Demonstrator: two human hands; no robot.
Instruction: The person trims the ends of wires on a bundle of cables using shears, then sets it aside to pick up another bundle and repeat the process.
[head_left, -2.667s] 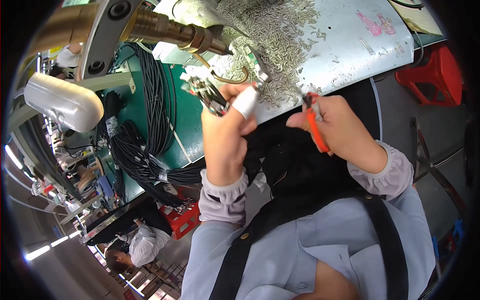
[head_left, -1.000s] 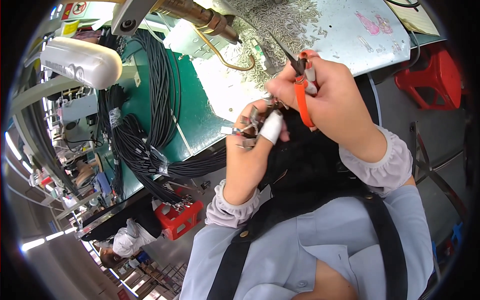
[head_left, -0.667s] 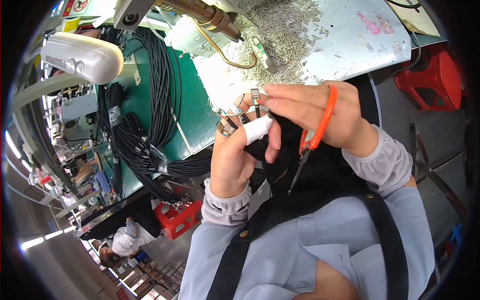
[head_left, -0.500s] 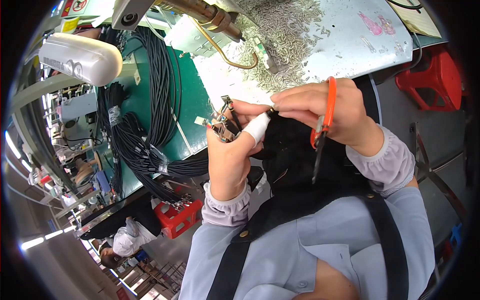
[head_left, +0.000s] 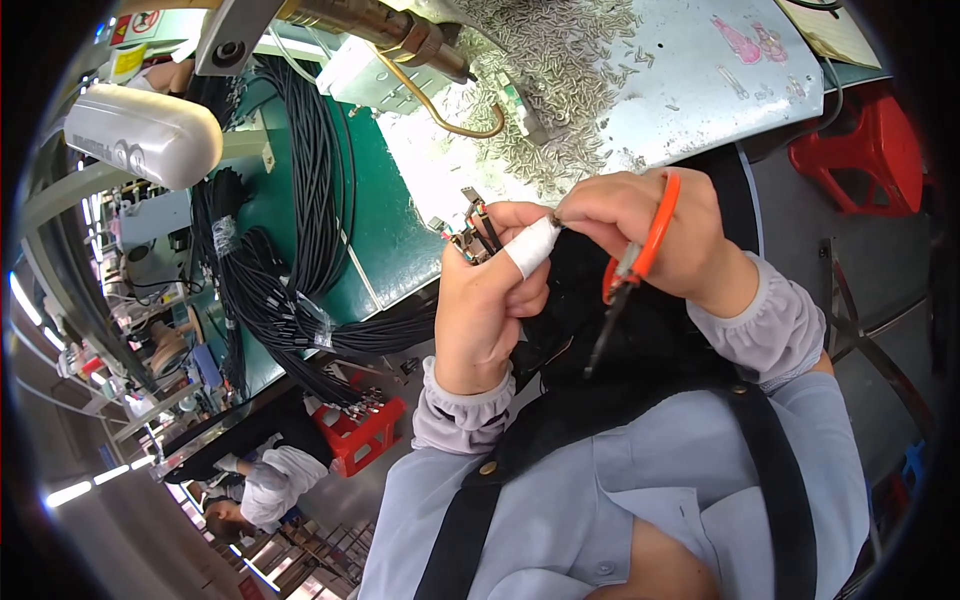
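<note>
My left hand (head_left: pixel 478 310), its thumb wrapped in white tape (head_left: pixel 534 247), is closed round a bunch of short dark cables with small metal connectors (head_left: pixel 470 232) sticking out past the fingers. At the taped thumb's tip is a small dark piece (head_left: pixel 556 219), pinched between both hands; its kind is too small to tell. My right hand (head_left: pixel 650 225) meets the left there with its thumb and fingertips. Hooked in that hand is an orange-handled scissor-like tool (head_left: pixel 657 228), its dark narrow end pointing down toward my black apron (head_left: pixel 640 345).
Ahead, a heap of small metal pieces (head_left: pixel 575 90) covers part of a pale worktop (head_left: pixel 690 125) beneath a machine head (head_left: pixel 430 45). Bundled black cables (head_left: pixel 270 285) lie on the green table at left. Red stools (head_left: pixel 865 155) stand right and lower left; another person (head_left: pixel 275 485) sits beyond.
My left hand has shifted right and turned, carrying the connectors closer in. The orange-handled tool has swung, its dark end now further left. Both hands still meet at the small piece.
</note>
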